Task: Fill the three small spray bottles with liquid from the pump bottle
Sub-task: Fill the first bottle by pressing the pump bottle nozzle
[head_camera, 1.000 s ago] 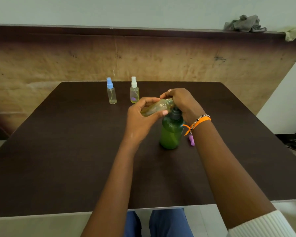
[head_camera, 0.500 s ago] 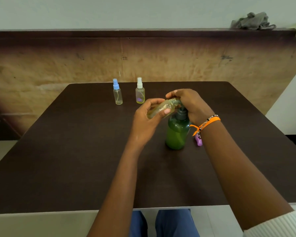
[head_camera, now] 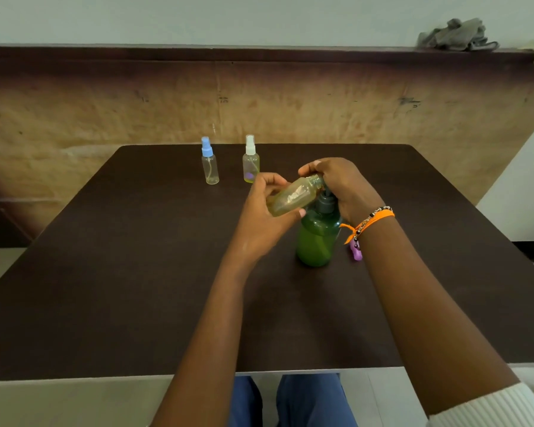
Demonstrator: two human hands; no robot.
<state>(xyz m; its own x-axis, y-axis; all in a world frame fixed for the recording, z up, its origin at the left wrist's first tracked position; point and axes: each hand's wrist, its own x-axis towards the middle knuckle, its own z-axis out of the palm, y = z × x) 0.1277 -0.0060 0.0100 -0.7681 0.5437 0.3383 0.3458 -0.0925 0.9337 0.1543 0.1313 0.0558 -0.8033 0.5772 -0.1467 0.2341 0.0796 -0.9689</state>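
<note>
A green pump bottle [head_camera: 316,241] stands in the middle of the dark table [head_camera: 130,272]. My right hand [head_camera: 344,186] curls over its dark pump head and hides the nozzle. My left hand [head_camera: 259,220] grips a small uncapped clear bottle [head_camera: 293,197], tilted with its mouth up against the pump head under my right fingers. It holds a little yellowish liquid. At the far side of the table stand two capped spray bottles, one with a blue cap [head_camera: 209,164] and one with a white cap [head_camera: 251,161].
A small purple spray cap [head_camera: 355,253] lies on the table just behind my right wrist. A brown panel wall rises behind the table. A grey cloth [head_camera: 457,33] lies on the ledge at the top right.
Both hands keep their hold, with the small bottle still tilted at the pump head. Only the camera view has shifted a little.
</note>
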